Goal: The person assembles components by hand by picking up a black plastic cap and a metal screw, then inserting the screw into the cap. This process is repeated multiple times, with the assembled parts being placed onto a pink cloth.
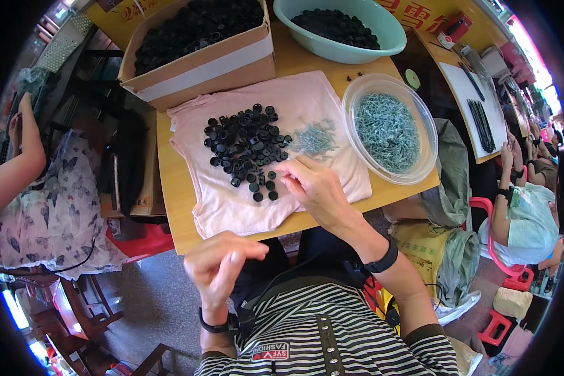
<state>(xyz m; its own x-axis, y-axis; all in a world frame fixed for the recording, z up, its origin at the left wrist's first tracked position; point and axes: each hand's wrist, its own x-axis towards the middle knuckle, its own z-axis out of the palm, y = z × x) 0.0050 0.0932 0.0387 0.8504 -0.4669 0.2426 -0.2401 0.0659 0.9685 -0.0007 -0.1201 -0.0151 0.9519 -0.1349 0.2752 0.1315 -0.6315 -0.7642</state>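
A pile of small black round caps (pixel 246 144) lies on a pink cloth (pixel 332 100) spread over the wooden table (pixel 172 188). Beside the pile is a small heap of silvery screws (pixel 314 139). My right hand (pixel 316 188) rests on the cloth just right of the loose caps, fingertips pinched near them; whether it holds a piece is hidden. My left hand (pixel 219 263) hovers off the table's near edge, above my lap, fingers curled together with nothing visible in them.
A clear plastic bowl of screws (pixel 390 130) sits at the right. Behind are a cardboard box of black caps (pixel 197 44) and a pale green basin of black caps (pixel 339 26). Other people sit at far left (pixel 25 163) and far right (pixel 523 207).
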